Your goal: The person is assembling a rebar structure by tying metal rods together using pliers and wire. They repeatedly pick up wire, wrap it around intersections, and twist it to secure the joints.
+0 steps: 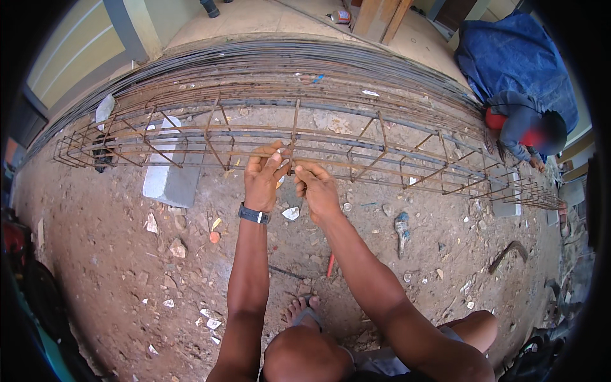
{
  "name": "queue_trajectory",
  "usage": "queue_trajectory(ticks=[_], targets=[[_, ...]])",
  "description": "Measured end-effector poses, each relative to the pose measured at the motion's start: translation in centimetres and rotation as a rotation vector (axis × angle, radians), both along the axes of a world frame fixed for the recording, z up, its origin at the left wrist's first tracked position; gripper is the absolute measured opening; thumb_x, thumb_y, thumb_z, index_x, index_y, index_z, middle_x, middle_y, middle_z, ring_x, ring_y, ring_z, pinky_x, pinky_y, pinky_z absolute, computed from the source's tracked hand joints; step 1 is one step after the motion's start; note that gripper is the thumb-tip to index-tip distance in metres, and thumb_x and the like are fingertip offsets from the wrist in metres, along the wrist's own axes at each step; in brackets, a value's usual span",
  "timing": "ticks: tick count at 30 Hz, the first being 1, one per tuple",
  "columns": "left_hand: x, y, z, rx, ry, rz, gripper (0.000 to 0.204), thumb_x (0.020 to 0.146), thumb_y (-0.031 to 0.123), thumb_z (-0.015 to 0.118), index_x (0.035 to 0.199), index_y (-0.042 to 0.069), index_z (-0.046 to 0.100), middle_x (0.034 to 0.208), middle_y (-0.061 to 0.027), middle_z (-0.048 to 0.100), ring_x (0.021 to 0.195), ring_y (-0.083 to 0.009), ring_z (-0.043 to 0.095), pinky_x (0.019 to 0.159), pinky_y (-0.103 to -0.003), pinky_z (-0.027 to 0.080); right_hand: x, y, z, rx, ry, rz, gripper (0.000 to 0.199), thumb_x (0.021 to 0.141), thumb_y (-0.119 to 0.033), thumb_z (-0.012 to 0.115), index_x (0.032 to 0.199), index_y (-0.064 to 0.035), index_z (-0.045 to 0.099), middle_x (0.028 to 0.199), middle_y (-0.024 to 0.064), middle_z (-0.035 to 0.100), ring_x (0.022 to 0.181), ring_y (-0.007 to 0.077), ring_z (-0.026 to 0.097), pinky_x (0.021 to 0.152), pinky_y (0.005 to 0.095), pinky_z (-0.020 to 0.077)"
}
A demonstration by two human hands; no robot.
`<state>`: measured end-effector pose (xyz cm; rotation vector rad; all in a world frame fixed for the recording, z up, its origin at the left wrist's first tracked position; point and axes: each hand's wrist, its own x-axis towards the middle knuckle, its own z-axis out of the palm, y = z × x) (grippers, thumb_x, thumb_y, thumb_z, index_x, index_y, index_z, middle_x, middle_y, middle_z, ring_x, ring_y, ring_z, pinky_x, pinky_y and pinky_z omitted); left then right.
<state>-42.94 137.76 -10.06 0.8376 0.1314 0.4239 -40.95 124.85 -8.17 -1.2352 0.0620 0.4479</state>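
Note:
A long rebar cage (pixel 331 136) of rusty bars and square stirrups stretches across in front of me. At its near side, by a stirrup (pixel 294 127) in the middle, both my hands work close together. My left hand (pixel 261 177), with a dark watch on its wrist, is closed, its thumb and fingers pinched at the lower bars. Just right of the stirrup's lower corner, my right hand (pixel 316 188) is closed too, thumb against curled forefinger. Whatever thin piece sits between the fingertips is too small to make out.
Concrete blocks (pixel 167 178) prop up the cage. Loose long bars (pixel 254 57) lie beyond it. At the far right a co-worker (pixel 519 121) crouches by a blue tarp (pixel 509 57). A red stick-like thing (pixel 330 265), stones and shards litter the dirt.

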Motion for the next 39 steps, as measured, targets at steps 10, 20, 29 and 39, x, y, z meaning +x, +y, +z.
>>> queue_trajectory(ticks=[10,20,29,39], targets=[[0.2,-0.2,-0.7,-0.133,-0.125,-0.012,0.015,0.098,0.007,0.059,0.112,0.008,0.053,0.115,-0.0113,0.064,0.107,-0.024,0.063,0.091,-0.041,0.054,0.0,1.6,0.0,-0.007,-0.03,-0.053,0.015,0.095,-0.016,0.069,0.096,-0.0017,0.067,0.079,0.0028,0.066,0.061,0.0082,0.055,0.056,0.0243,0.0463],[-0.2,0.4,-0.4,-0.301,-0.131,-0.097,0.018,0.095,0.005,0.062,0.112,0.009,0.057,0.109,-0.0124,0.064,0.109,-0.0255,0.061,0.096,-0.04,0.049,-0.6,2.5,0.5,0.148,0.072,-0.133,0.014,0.095,-0.014,0.069,0.097,-0.0026,0.062,0.084,0.0053,0.068,0.064,0.0089,0.059,0.059,0.024,0.0503],[-1.7,1.5,0.6,-0.011,0.094,-0.237,0.037,0.092,0.001,0.064,0.125,0.007,0.05,0.122,-0.0173,0.063,0.11,-0.0213,0.061,0.094,-0.035,0.05,-0.8,2.6,-1.0,0.192,-0.009,-0.161,0.012,0.098,-0.015,0.065,0.099,-0.0033,0.063,0.085,0.0032,0.067,0.068,0.0089,0.06,0.062,0.0235,0.0506],[-1.3,0.4,0.3,0.096,0.079,-0.158,0.051,0.085,-0.004,0.072,0.129,0.007,0.046,0.105,-0.0123,0.065,0.096,-0.0169,0.063,0.082,-0.031,0.053,-2.4,2.6,-0.5,-0.033,-0.155,-0.206,0.021,0.095,-0.005,0.063,0.115,0.002,0.064,0.099,0.0087,0.07,0.084,0.0116,0.066,0.067,0.0252,0.0534]])
